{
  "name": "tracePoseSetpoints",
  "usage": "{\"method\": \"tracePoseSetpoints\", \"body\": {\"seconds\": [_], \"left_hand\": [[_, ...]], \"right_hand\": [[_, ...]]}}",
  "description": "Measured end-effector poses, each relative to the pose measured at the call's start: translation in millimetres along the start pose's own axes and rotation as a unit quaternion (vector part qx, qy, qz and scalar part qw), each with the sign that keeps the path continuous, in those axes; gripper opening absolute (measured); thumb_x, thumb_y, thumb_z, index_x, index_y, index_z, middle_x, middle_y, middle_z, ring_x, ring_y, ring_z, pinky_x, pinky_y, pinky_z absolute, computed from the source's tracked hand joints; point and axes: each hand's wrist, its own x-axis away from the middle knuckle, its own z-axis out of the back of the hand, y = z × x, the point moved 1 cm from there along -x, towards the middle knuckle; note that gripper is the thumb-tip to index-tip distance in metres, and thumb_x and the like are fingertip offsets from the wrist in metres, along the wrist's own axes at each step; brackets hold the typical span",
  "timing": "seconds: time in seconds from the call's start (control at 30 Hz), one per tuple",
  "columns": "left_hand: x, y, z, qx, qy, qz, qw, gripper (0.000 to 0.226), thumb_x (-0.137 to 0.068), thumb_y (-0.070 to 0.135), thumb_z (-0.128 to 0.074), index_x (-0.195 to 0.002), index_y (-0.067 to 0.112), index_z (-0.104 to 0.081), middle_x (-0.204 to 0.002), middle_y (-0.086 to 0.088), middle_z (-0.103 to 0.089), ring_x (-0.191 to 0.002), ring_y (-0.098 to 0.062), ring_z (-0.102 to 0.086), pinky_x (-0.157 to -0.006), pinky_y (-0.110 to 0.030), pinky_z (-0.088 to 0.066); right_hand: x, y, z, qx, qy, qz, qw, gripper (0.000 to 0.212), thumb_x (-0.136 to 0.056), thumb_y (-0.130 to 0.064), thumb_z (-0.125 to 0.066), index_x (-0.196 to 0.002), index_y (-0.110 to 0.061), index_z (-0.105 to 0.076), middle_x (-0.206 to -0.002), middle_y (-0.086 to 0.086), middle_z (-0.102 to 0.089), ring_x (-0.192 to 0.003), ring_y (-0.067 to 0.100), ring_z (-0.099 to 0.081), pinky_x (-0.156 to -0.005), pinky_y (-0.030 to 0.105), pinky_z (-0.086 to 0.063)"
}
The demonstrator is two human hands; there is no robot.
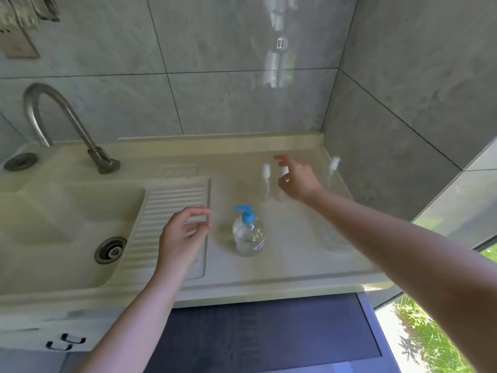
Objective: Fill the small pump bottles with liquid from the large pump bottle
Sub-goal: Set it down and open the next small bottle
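One large pump bottle (248, 234) and three small pump bottles stand on the pale bench (295, 251). The large bottle is clear, with a blue pump head whose spout points left and a small label low on its right side; it stands upright in the near-middle of the bench. The liquid level inside cannot be read. The small bottles are clear with white pump tops, blurred in this view. The first small bottle (266, 179) and the second small bottle (283, 184) stand side by side toward the far edge; the third small bottle (333, 168) stands apart at the far right, close to the side wall.

My right hand (297, 179) is at the second small bottle, fingers spread and loosely curved about its white top; whether they have closed on it I cannot tell. My left hand (183, 232) hovers over the ribbed drainboard (172, 205), left of the large bottle and not touching it, fingers relaxed and holding nothing.

A raised lip bounds the bench at the far and right edges. Open surface lies between the large bottle and the small ones, and to the near right. At left are one sink (53, 216) with one drain (110, 250) and one curved tap (61, 119).
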Motion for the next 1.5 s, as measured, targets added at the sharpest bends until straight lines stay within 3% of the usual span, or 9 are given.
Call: {"method": "tracePoseSetpoints", "body": {"seconds": [0.1,0.23,0.5,0.63,0.83,1.1,1.27,1.4,1.5], "left_hand": [[-6.4,-3.0,9.4,0.009,-0.010,0.012,1.000,0.022,-0.089,0.008,-0.064,-0.095,0.029,-0.070,-0.113,0.018,-0.069,-0.097,-0.009,-0.068,-0.078,-0.025,-0.051],[-16.9,-13.8,14.8,0.015,-0.041,0.031,0.999,0.023,-0.089,0.010,-0.066,-0.093,0.033,-0.070,-0.112,0.018,-0.070,-0.097,-0.012,-0.068,-0.092,-0.037,-0.053],[-35.5,-26.5,18.8,0.043,-0.045,0.050,0.997,0.020,-0.089,0.013,-0.068,-0.094,0.032,-0.070,-0.107,0.013,-0.072,-0.093,-0.014,-0.068,-0.080,-0.025,-0.050],[-39.5,-33.4,18.2,0.058,-0.039,0.054,0.996,0.020,-0.089,0.013,-0.068,-0.095,0.032,-0.071,-0.107,0.016,-0.071,-0.098,-0.015,-0.068,-0.090,-0.032,-0.052],[-31.6,-40.5,12.4,0.062,-0.040,0.083,0.994,0.021,-0.089,0.011,-0.068,-0.094,0.030,-0.072,-0.103,0.015,-0.071,-0.099,-0.016,-0.067,-0.097,-0.044,-0.052],[-17.7,-23.6,11.0,0.076,-0.010,0.061,0.995,0.040,-0.089,0.011,-0.067,-0.122,0.031,-0.058,-0.122,0.015,-0.062,-0.096,0.003,-0.064,-0.094,-0.032,-0.052],[-11.3,-5.3,14.6,0.138,0.027,0.050,0.989,0.065,-0.091,0.015,-0.067,-0.144,0.036,-0.035,-0.144,0.019,-0.041,-0.122,-0.001,-0.053,-0.083,-0.011,-0.041],[4.5,-2.4,21.9,0.128,0.000,0.062,0.990,0.067,-0.089,0.027,-0.069,-0.145,0.042,-0.034,-0.145,0.020,-0.040,-0.125,0.000,-0.049,-0.088,-0.014,-0.039],[25.0,-1.2,27.5,0.134,-0.050,0.059,0.988,0.055,-0.083,0.036,-0.070,-0.135,0.039,-0.050,-0.132,0.023,-0.056,-0.117,0.006,-0.055,-0.090,-0.016,-0.043]], "right_hand": [[-16.9,-12.0,-14.9,0.059,-0.088,-0.030,0.994,0.077,-0.089,-0.004,-0.058,-0.155,-0.025,-0.024,-0.149,0.015,-0.039,-0.132,0.033,-0.045,-0.101,0.033,-0.040],[-38.6,-18.4,-27.9,0.107,-0.112,-0.067,0.986,0.081,-0.092,-0.003,-0.057,-0.157,-0.026,-0.015,-0.155,0.014,-0.030,-0.137,0.033,-0.040,-0.103,0.039,-0.042],[-63.5,-14.9,-40.0,0.134,-0.125,-0.090,0.979,0.059,-0.094,-0.007,-0.056,-0.148,-0.018,-0.034,-0.130,0.017,-0.053,-0.114,0.032,-0.057,-0.081,0.031,-0.044],[-69.3,-15.2,-51.4,0.134,-0.113,-0.083,0.981,0.036,-0.094,-0.012,-0.057,-0.127,-0.012,-0.044,-0.103,0.009,-0.052,-0.093,0.029,-0.057,-0.074,0.031,-0.039],[-65.5,-21.7,-63.0,0.125,-0.086,-0.066,0.986,0.021,-0.093,-0.001,-0.052,-0.111,-0.012,-0.053,-0.115,0.014,-0.057,-0.086,0.029,-0.064,-0.066,0.032,-0.047],[-27.1,-91.0,-8.3,-0.028,0.110,0.064,0.992,0.026,-0.086,-0.007,-0.062,-0.111,-0.010,-0.058,-0.098,0.003,-0.063,-0.086,0.023,-0.059,-0.070,0.023,-0.033],[30.9,-128.3,8.8,-0.176,0.083,0.047,0.980,0.030,-0.085,-0.022,-0.072,-0.111,-0.028,-0.058,-0.085,-0.011,-0.063,-0.070,-0.004,-0.059,-0.066,0.005,-0.040],[66.4,-139.8,1.5,-0.310,0.013,0.018,0.951,0.029,-0.084,-0.023,-0.076,-0.108,-0.030,-0.060,-0.096,0.000,-0.069,-0.081,0.017,-0.070,-0.081,0.041,-0.058],[89.0,-142.5,-1.6,-0.368,-0.015,-0.003,0.930,0.030,-0.084,-0.019,-0.077,-0.109,-0.028,-0.063,-0.087,0.005,-0.067,-0.083,0.026,-0.068,-0.082,0.041,-0.054]]}}
